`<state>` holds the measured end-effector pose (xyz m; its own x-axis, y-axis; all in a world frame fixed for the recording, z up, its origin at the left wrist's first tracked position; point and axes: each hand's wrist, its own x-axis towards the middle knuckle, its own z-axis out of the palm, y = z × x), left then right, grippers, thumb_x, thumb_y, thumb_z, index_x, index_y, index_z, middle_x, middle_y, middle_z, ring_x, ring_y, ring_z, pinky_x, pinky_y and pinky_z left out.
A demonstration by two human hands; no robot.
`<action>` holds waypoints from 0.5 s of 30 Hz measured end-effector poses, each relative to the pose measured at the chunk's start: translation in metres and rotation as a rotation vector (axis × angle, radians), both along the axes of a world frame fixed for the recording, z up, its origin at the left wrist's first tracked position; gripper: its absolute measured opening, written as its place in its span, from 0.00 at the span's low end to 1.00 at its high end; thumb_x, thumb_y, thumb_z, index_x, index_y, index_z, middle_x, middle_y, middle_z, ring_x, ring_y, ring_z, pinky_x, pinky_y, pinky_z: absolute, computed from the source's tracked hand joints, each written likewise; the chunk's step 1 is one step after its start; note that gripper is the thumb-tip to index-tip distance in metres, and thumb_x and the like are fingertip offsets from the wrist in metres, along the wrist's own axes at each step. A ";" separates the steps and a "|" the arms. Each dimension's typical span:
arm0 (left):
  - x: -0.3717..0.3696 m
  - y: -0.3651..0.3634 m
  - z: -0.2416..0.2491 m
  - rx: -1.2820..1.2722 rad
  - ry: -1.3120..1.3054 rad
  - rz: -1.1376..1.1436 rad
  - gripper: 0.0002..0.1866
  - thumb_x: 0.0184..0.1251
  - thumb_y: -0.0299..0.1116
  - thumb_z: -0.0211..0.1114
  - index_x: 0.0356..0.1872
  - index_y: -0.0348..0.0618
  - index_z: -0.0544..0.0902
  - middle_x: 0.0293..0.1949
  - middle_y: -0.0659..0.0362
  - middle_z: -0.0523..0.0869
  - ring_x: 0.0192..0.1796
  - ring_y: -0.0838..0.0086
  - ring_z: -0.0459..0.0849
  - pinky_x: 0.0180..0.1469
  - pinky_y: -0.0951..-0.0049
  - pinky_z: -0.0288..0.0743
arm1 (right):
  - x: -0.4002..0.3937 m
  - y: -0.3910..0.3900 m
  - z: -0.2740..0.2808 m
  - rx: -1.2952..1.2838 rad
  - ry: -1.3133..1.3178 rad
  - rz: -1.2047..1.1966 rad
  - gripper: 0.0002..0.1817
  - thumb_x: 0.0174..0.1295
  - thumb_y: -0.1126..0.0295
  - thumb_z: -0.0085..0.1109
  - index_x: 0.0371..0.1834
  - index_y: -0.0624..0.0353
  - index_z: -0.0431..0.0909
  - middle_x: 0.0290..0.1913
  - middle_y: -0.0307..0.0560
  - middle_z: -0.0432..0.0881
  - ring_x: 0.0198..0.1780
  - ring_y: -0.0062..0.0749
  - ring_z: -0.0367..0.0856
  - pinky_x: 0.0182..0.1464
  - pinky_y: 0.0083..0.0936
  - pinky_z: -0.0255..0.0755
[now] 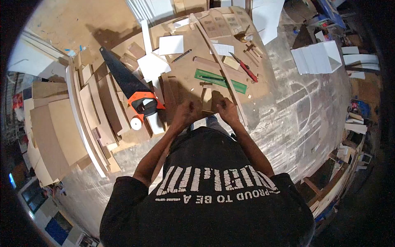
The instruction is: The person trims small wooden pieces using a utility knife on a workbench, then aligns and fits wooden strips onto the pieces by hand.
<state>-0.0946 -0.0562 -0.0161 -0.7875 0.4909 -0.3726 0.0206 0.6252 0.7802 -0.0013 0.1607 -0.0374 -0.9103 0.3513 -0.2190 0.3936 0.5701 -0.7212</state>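
A small wooden block [207, 98] lies close to the bench's near edge, between my two hands. Just left of it, my left hand [186, 113] is closed with curled fingers; whatever they may hold is hidden. My right hand [227, 111] is at the block's right side, its fingers pinched together near the wood; I cannot make out what is in them. Beyond the hands lies a green ruler [236, 86] with a dark pencil [212, 78] across it. A long thin wooden strip [220, 61] runs past my right hand.
Left on the bench rest a handsaw [123, 74] with an orange handle, a white tape roll [136, 123] and stacked wooden boards [105, 103]. A red-handled knife [247, 70], a pen [182, 55] and white paper [170, 45] lie farther back. Folded white sheets [317, 57] are at right.
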 end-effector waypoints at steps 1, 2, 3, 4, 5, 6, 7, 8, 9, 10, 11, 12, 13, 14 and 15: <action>0.005 0.001 -0.023 0.047 -0.041 0.000 0.18 0.62 0.40 0.68 0.41 0.33 0.82 0.36 0.45 0.87 0.39 0.55 0.86 0.43 0.60 0.78 | -0.001 -0.002 0.004 0.004 0.031 0.009 0.20 0.61 0.64 0.65 0.47 0.70 0.77 0.42 0.65 0.85 0.45 0.52 0.86 0.47 0.40 0.79; 0.008 0.000 -0.034 0.090 -0.080 0.004 0.19 0.62 0.41 0.69 0.42 0.33 0.82 0.34 0.46 0.87 0.37 0.56 0.87 0.42 0.60 0.78 | -0.003 -0.005 0.007 -0.008 -0.005 -0.009 0.20 0.61 0.63 0.65 0.48 0.70 0.78 0.41 0.64 0.85 0.45 0.52 0.86 0.47 0.40 0.79; 0.008 0.002 -0.029 0.100 -0.153 0.013 0.19 0.62 0.42 0.69 0.43 0.33 0.83 0.36 0.46 0.87 0.38 0.58 0.87 0.42 0.60 0.78 | -0.004 -0.008 0.011 -0.023 -0.041 -0.026 0.20 0.61 0.63 0.65 0.48 0.69 0.78 0.41 0.64 0.85 0.44 0.52 0.86 0.47 0.39 0.80; 0.008 0.005 -0.020 0.111 -0.225 0.020 0.20 0.62 0.42 0.68 0.45 0.33 0.83 0.37 0.46 0.87 0.39 0.60 0.87 0.42 0.60 0.78 | -0.005 -0.012 0.014 -0.037 -0.077 -0.044 0.20 0.61 0.63 0.65 0.49 0.69 0.78 0.41 0.63 0.85 0.44 0.51 0.87 0.46 0.39 0.80; 0.007 0.008 -0.012 0.124 -0.296 0.025 0.21 0.63 0.43 0.68 0.47 0.34 0.83 0.38 0.46 0.88 0.41 0.62 0.87 0.43 0.61 0.78 | -0.006 -0.015 0.017 -0.060 -0.067 -0.027 0.20 0.61 0.63 0.65 0.49 0.69 0.78 0.41 0.63 0.86 0.43 0.51 0.87 0.46 0.38 0.80; 0.006 0.010 -0.012 0.090 -0.294 0.021 0.21 0.63 0.43 0.68 0.47 0.34 0.83 0.39 0.46 0.88 0.40 0.62 0.87 0.42 0.61 0.78 | -0.008 -0.019 0.019 -0.080 -0.056 -0.012 0.20 0.62 0.63 0.65 0.50 0.69 0.78 0.40 0.63 0.86 0.43 0.50 0.87 0.46 0.38 0.80; 0.005 0.011 -0.013 0.056 -0.293 0.017 0.22 0.64 0.44 0.67 0.48 0.34 0.84 0.39 0.47 0.88 0.40 0.63 0.86 0.42 0.61 0.78 | -0.009 -0.021 0.021 -0.100 -0.045 0.002 0.20 0.62 0.63 0.65 0.50 0.68 0.78 0.40 0.63 0.86 0.42 0.49 0.87 0.46 0.38 0.80; 0.005 0.012 -0.013 0.022 -0.293 0.013 0.22 0.64 0.44 0.67 0.48 0.34 0.84 0.40 0.47 0.88 0.39 0.63 0.86 0.41 0.61 0.77 | -0.009 -0.022 0.017 -0.123 -0.014 0.003 0.20 0.63 0.63 0.64 0.50 0.68 0.78 0.40 0.62 0.86 0.42 0.49 0.87 0.46 0.38 0.80; 0.004 0.012 -0.013 0.057 -0.315 0.005 0.22 0.64 0.45 0.67 0.47 0.34 0.84 0.39 0.47 0.88 0.39 0.64 0.86 0.41 0.62 0.77 | -0.009 -0.023 0.010 -0.145 0.017 0.006 0.20 0.63 0.62 0.64 0.50 0.68 0.78 0.40 0.62 0.86 0.42 0.48 0.87 0.46 0.38 0.80; 0.004 0.013 -0.012 0.092 -0.337 -0.002 0.22 0.65 0.45 0.66 0.46 0.34 0.85 0.38 0.48 0.88 0.38 0.64 0.86 0.41 0.62 0.77 | -0.009 -0.024 0.003 -0.168 0.049 0.010 0.20 0.64 0.62 0.64 0.50 0.68 0.78 0.40 0.62 0.86 0.42 0.48 0.87 0.46 0.37 0.80; 0.004 0.013 -0.012 0.126 -0.359 -0.008 0.22 0.65 0.46 0.66 0.45 0.34 0.85 0.38 0.49 0.88 0.37 0.65 0.86 0.40 0.63 0.77 | -0.008 -0.023 -0.004 -0.182 -0.009 0.021 0.22 0.64 0.61 0.63 0.56 0.63 0.75 0.44 0.62 0.85 0.46 0.50 0.86 0.49 0.39 0.79; 0.005 0.014 -0.012 0.114 -0.370 -0.009 0.21 0.65 0.46 0.66 0.44 0.33 0.85 0.37 0.49 0.88 0.36 0.66 0.85 0.40 0.63 0.77 | -0.010 -0.021 -0.006 -0.195 -0.066 0.032 0.25 0.64 0.61 0.61 0.62 0.59 0.73 0.49 0.62 0.84 0.50 0.53 0.84 0.52 0.40 0.78; 0.006 0.016 -0.012 0.102 -0.381 -0.011 0.21 0.66 0.46 0.65 0.42 0.32 0.85 0.36 0.50 0.88 0.35 0.66 0.85 0.40 0.63 0.77 | -0.010 -0.020 -0.008 -0.208 -0.123 0.043 0.29 0.64 0.60 0.60 0.68 0.54 0.70 0.53 0.62 0.83 0.54 0.56 0.83 0.55 0.42 0.78; 0.007 0.018 -0.012 0.091 -0.394 -0.012 0.22 0.66 0.46 0.65 0.41 0.32 0.85 0.34 0.50 0.88 0.34 0.67 0.85 0.40 0.64 0.77 | -0.010 -0.020 -0.010 -0.185 -0.075 0.039 0.25 0.64 0.61 0.61 0.62 0.59 0.73 0.49 0.62 0.84 0.51 0.53 0.84 0.53 0.40 0.78; 0.008 0.018 -0.016 0.122 -0.373 -0.017 0.22 0.67 0.46 0.64 0.42 0.32 0.85 0.34 0.50 0.88 0.35 0.68 0.84 0.40 0.64 0.77 | -0.011 -0.021 -0.009 -0.161 -0.028 0.035 0.22 0.64 0.62 0.62 0.56 0.63 0.75 0.45 0.62 0.85 0.48 0.50 0.85 0.51 0.38 0.79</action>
<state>-0.0869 -0.0384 -0.0322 -0.6007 0.5608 -0.5698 -0.2687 0.5297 0.8045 -0.0124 0.1396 -0.0464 -0.9142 0.2775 -0.2954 0.3966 0.4617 -0.7934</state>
